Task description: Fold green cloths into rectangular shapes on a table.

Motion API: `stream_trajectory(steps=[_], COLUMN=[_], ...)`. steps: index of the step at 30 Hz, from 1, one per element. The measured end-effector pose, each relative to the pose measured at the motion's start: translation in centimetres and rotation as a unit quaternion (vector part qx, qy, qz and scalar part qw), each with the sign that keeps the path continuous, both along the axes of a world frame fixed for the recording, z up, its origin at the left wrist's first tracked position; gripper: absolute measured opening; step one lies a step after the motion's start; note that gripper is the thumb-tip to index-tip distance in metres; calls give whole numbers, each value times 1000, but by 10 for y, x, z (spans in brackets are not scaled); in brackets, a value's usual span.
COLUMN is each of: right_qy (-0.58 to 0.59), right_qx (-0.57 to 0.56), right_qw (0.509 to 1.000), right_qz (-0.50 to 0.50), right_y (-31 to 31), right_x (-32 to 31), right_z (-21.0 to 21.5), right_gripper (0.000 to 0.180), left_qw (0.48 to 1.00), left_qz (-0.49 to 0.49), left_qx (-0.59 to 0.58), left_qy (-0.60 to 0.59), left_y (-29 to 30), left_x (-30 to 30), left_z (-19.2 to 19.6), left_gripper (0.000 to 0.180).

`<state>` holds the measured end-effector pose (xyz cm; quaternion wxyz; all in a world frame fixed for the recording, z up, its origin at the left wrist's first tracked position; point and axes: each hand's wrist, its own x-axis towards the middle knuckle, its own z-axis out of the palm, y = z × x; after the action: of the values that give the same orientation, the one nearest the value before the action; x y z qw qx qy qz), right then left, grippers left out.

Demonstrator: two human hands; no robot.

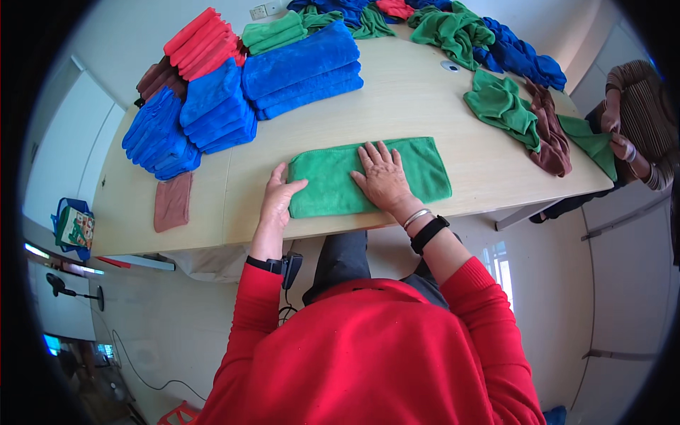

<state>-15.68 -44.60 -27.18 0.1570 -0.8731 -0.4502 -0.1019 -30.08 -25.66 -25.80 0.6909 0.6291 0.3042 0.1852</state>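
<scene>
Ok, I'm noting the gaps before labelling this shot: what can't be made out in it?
All in the head view:
- Palm of the right hand: turned down onto the green towel.
- Underside of that towel: hidden by its upper layer.
- Lower part of the brown cloths: behind the blue stack.
- Co-worker's head: cut off by the dark fisheye rim.
- Far blue cloths: cut off by the top edge.

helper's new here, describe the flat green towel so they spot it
On the pale table, go to the middle of the near edge. A green towel lies there, folded into a flat rectangle, the right hand spread on it. Unlike the stacked green towels and crumpled green cloths, it lies flat and alone.
</scene>
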Motion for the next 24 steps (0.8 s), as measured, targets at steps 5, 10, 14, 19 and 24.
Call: stream_trajectory(steps=[5, 10, 14, 19, 24], right_qy=[3, -11, -9, -42, -33], right_qx=[17, 43, 26, 57, 1], right_qw=[1000, 999, 1000, 997, 998], right_qz=[-8, -19, -6, -24, 55], right_y=[3, 10, 4, -10, -13], right_x=[-1, 5, 13, 60, 79], right_z=[-3, -1, 1, 23, 26], right_gripper=[58, 58, 54, 38, 17], left_qw=[991, 988, 841, 784, 730], left_qz=[-60, -32, 29, -68, -206], left_qx=[-103, 131, 489, 608, 650], left_qy=[-57, -70, 230, 106, 48], left_y=[11, 11, 6, 11, 3], left_x=[-4, -5, -6, 26, 80], left_z=[10, 7, 21, 53, 36], left_gripper=[79, 78, 60, 37, 15])
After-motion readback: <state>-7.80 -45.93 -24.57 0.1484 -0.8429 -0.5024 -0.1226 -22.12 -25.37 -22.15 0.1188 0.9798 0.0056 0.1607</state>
